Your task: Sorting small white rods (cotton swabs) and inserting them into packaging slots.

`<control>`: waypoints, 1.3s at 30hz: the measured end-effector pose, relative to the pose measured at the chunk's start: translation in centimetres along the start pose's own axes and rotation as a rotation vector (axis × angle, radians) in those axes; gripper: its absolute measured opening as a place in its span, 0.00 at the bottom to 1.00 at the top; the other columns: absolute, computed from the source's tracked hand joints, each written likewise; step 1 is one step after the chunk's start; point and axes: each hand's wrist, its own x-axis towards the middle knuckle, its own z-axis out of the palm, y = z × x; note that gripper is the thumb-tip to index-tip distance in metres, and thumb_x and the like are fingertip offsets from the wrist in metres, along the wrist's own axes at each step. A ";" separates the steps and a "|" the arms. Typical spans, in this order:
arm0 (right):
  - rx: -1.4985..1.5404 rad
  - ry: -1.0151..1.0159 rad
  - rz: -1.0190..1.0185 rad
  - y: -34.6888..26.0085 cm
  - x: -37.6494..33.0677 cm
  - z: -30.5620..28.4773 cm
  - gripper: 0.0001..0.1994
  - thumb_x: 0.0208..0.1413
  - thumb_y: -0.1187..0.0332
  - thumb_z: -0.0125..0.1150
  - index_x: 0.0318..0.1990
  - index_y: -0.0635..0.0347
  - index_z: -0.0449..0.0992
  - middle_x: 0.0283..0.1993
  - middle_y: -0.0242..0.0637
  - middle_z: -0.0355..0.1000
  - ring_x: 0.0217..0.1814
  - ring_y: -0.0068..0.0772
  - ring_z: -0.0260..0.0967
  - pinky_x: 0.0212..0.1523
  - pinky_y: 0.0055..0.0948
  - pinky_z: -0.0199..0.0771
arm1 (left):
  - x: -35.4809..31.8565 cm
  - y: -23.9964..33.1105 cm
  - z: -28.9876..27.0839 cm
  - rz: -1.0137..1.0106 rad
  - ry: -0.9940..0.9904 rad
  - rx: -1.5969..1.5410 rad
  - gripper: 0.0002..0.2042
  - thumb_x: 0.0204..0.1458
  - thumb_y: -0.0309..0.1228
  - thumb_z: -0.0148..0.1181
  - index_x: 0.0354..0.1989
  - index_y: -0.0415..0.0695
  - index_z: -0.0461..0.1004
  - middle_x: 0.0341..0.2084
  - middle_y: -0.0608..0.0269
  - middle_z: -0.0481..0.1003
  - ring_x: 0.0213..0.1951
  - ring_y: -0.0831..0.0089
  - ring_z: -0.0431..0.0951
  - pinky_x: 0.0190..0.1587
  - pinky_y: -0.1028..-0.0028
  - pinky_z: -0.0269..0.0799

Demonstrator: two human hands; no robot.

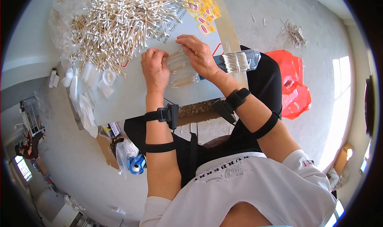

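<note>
On the light table lie three small groups of cotton swabs between my hands. The farthest group of cotton swabs (174, 56) spans from my left fingertips to my right palm. My left hand (155, 69) has curled fingers, closed at the left ends of these swabs. My right hand (199, 55) is cupped at their other end, its fingers stretched out and its thumb hidden. Nearer to me are a middle group of swabs (178, 68) and a nearest group (184, 81). A clear bag of swabs (236, 62), lined up in a row, rests at the table's right edge.
A big heap of loose swabs (115, 23) covers the far left, beside a crumpled clear bag (64, 35). Yellow-and-white printed packets (201, 11) lie at the far right. White plastic rolls (93, 77) sit at the left edge. A red plastic bag (293, 95) is on the floor.
</note>
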 end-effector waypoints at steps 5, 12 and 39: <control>0.198 0.071 0.058 -0.6 -2.3 0.2 0.12 0.60 0.79 0.48 0.49 0.67 0.72 0.53 0.48 0.70 0.53 0.47 0.70 0.54 0.30 0.69 | -3.0 1.6 0.3 -0.104 0.092 -0.146 0.08 0.51 0.22 0.54 0.39 0.42 0.75 0.41 0.59 0.71 0.46 0.61 0.69 0.52 0.64 0.65; 0.162 0.038 0.021 -0.7 -2.6 1.1 0.15 0.63 0.76 0.46 0.57 0.67 0.67 0.56 0.44 0.68 0.59 0.33 0.65 0.61 0.26 0.62 | -3.6 4.0 2.1 -0.247 0.182 -0.560 0.17 0.64 0.33 0.42 0.56 0.37 0.66 0.55 0.54 0.68 0.58 0.61 0.66 0.61 0.66 0.60; 0.424 0.183 0.158 -0.9 -4.9 0.6 0.19 0.68 0.64 0.43 0.59 0.67 0.66 0.65 0.40 0.60 0.66 0.30 0.58 0.67 0.29 0.58 | -5.4 4.9 2.7 -0.307 0.310 -0.739 0.27 0.64 0.43 0.44 0.66 0.37 0.54 0.66 0.50 0.54 0.68 0.60 0.51 0.69 0.62 0.45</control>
